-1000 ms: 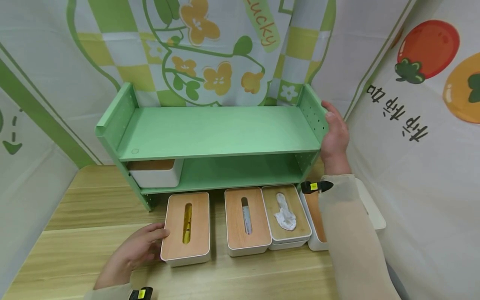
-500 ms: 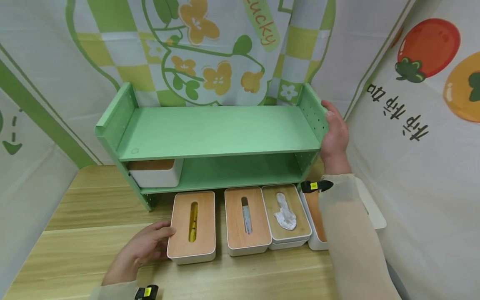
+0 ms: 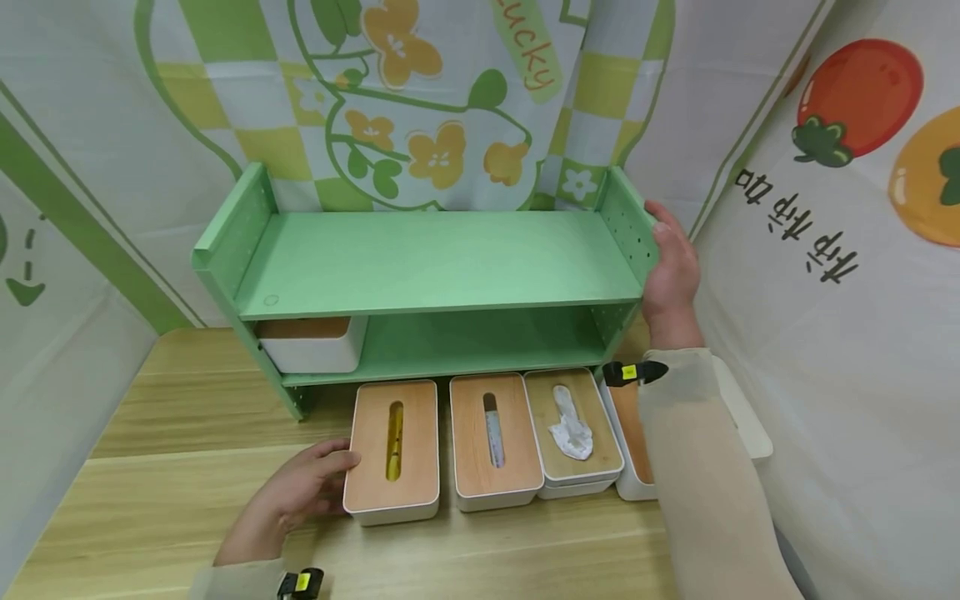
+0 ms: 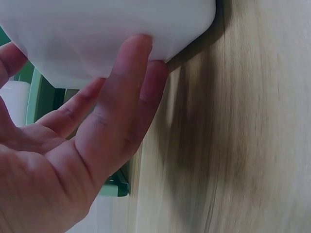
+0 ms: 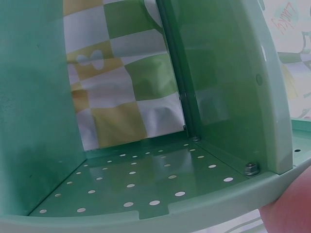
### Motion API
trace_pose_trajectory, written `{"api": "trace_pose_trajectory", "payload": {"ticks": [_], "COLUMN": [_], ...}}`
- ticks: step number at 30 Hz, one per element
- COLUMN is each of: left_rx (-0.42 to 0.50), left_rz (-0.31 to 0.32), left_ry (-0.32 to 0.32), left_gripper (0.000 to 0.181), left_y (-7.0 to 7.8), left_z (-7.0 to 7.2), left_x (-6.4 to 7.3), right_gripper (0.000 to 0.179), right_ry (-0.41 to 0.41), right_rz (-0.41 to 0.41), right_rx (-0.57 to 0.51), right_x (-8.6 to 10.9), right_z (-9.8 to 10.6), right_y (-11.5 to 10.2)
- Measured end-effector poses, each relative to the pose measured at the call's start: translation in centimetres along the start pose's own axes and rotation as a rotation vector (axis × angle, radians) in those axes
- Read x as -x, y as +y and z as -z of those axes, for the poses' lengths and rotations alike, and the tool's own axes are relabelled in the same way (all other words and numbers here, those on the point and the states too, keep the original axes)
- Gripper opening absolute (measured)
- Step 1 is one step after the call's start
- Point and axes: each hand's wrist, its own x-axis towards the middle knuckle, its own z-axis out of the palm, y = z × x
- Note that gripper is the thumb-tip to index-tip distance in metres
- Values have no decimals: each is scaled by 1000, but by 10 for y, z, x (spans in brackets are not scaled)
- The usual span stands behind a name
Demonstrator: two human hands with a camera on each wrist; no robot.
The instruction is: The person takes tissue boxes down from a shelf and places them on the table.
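My left hand (image 3: pixel 303 492) touches the left side of a white tissue box (image 3: pixel 393 450) with a wood-look lid and something yellow in its slot. In the left wrist view, its fingertips (image 4: pixel 136 46) press the white wall low down, without wrapping round it. My right hand (image 3: pixel 671 279) rests against the outer right side panel of the green shelf (image 3: pixel 442 258); in the right wrist view only a bit of it (image 5: pixel 291 208) shows beside the panel. Right of the pushed box, across a narrow gap, stands a second tissue box (image 3: pixel 472 450) with a grey item in its slot.
A bamboo-lidded box (image 3: pixel 543 458) with crumpled white tissue touches the second box. Further right, a wood-topped white box (image 3: pixel 630 433) and another white container (image 3: pixel 742 417) are partly behind my sleeve. One white box (image 3: pixel 322 354) sits on the lower shelf's left end.
My left hand and the tissue box it touches have slid to the right, narrowing the gap to the second box. The right hand stays on the shelf's side.
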Motion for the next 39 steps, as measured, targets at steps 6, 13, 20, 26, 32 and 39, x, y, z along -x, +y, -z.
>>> {"api": "trace_pose_trajectory", "payload": {"ticks": [6, 13, 20, 26, 32, 39], "left_rx": [14, 40, 53, 37, 28, 11], "left_rz": [-14, -22, -14, -6, -1, -1], "left_ry": [-32, -80, -81, -68, -54, -47], "left_gripper": [66, 67, 65, 64, 65, 63], "left_y": [0, 3, 5, 4, 5, 7], "left_z": [-2, -5, -9, -11, -13, -15], "left_x": [-2, -3, -7, -7, -6, -5], "right_gripper": [41, 41, 41, 41, 42, 42], "right_ry": [2, -1, -9, -13, -22, -24], "right_rz": [-16, -26, -10, 0, 15, 26], "right_rx": [-3, -47, -43, -16, -25, -31], "right_x": [2, 1, 0, 2, 2, 1], "right_z": [1, 1, 2, 2, 2, 2], "right_y": [-1, 0, 1, 0, 1, 0]}}
